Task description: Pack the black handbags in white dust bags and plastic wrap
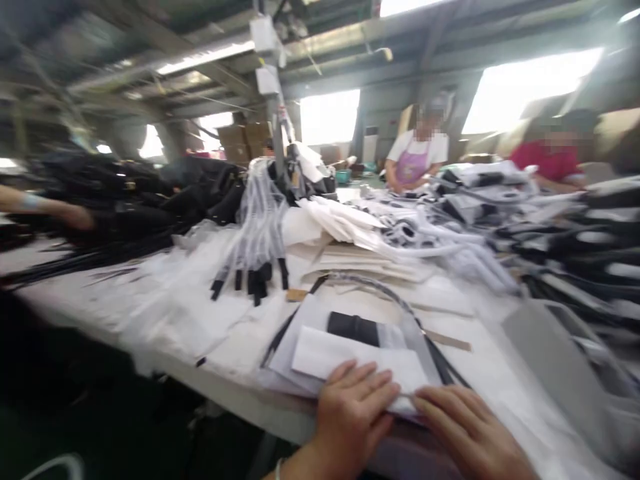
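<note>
A folded white paper sheet [345, 360] lies over a bag-like piece at the table's near edge. My left hand [353, 407] rests on its near part with the fingers stretched out flat, the thumb lower by the edge. At its near right corner, the fingers of my right hand [465, 427] are pressed together on the sheet; the thumb is hidden. Behind the sheet shows a black band [353, 328] with clear plastic beside it. A dark handle wrapped in plastic [383, 287] arches above, and black straps [443, 363] run down on the right.
Plastic-wrapped straps with black ends [260, 220] hang at centre left. Flat cardboard pieces [360, 260] and white wrapped parts [425, 227] are piled behind. A grey bin [555, 360] stands right. Black bags [125, 193] heap left, near another person's arm [45, 205]. Two people work opposite.
</note>
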`<action>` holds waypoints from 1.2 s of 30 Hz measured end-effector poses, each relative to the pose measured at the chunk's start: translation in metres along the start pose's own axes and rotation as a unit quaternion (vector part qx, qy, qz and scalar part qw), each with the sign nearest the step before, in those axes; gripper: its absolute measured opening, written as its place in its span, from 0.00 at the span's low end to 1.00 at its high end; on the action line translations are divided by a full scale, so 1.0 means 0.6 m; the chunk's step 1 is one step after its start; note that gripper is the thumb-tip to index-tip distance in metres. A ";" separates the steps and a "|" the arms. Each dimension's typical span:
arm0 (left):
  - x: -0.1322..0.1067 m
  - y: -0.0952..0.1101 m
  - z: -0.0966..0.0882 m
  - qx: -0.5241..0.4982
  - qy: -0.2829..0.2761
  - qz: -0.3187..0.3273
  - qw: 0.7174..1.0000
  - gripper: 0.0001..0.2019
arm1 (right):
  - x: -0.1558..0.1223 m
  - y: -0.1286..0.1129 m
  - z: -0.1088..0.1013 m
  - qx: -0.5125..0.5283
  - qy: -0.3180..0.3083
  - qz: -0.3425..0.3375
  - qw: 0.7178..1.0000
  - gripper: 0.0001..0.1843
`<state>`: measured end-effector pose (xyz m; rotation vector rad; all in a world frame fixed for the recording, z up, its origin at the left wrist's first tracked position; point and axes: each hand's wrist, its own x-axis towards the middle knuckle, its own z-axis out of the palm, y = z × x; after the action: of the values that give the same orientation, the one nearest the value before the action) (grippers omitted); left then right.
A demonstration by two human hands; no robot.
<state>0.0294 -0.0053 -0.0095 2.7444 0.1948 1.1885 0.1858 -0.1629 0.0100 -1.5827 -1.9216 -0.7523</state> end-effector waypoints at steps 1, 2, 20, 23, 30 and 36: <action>0.003 -0.002 -0.002 -0.020 0.004 -0.009 1.000 0.12 | 0.002 -0.003 -0.009 -0.012 -0.017 0.010 1.000 0.17; 0.007 -0.004 -0.007 -0.029 -0.014 0.005 0.999 0.14 | 0.009 -0.006 -0.013 -0.019 -0.030 0.021 0.999 0.17; 0.004 -0.015 0.004 0.018 0.036 0.134 0.990 0.14 | 0.012 -0.019 0.013 0.009 -0.037 0.071 0.997 0.16; 0.002 -0.015 0.004 0.017 0.043 0.139 0.989 0.14 | 0.006 -0.016 0.002 0.016 -0.025 0.052 0.998 0.16; -0.006 -0.026 -0.004 0.023 0.044 0.187 0.981 0.17 | -0.047 -0.022 0.005 0.002 -0.019 0.046 0.999 0.18; -0.014 -0.033 -0.003 0.025 0.029 0.197 0.980 0.18 | -0.116 -0.049 -0.005 -0.083 -0.054 0.016 0.995 0.21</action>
<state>0.0212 0.0131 -0.0179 2.8800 -0.3338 1.3679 0.1688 -0.2175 -0.0397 -1.7841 -1.9467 -0.8482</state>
